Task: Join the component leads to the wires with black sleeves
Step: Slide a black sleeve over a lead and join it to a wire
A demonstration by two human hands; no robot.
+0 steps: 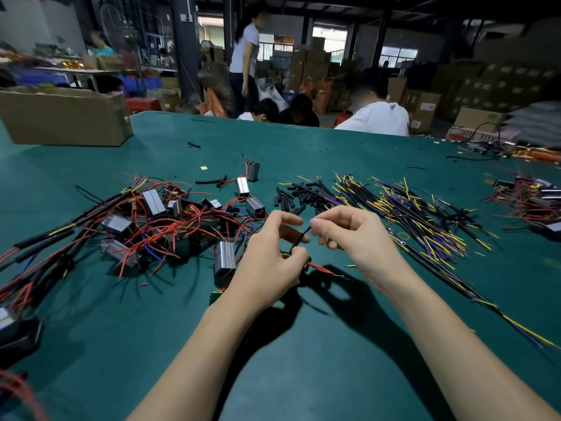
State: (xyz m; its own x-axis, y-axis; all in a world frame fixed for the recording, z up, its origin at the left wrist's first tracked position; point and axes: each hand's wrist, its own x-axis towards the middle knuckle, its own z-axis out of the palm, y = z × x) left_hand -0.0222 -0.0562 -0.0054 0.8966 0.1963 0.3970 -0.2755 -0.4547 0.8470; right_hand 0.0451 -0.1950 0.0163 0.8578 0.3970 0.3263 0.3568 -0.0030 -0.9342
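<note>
My left hand (270, 256) grips a small black component (305, 262) whose red lead (321, 268) sticks out to the right. A thin black sleeve (300, 238) runs up from it between both hands. My right hand (349, 235) pinches the sleeve's upper end between thumb and forefinger. Both hands hover above the green table (303, 360). Most of the component is hidden under my left fingers.
A tangle of boxy components with red leads (170, 220) lies at the left. Loose black sleeves (291, 196) and a spread of yellow, purple and black wires (409, 214) lie behind my hands. A cardboard box (63, 117) stands at the far left. People sit beyond the table's far edge.
</note>
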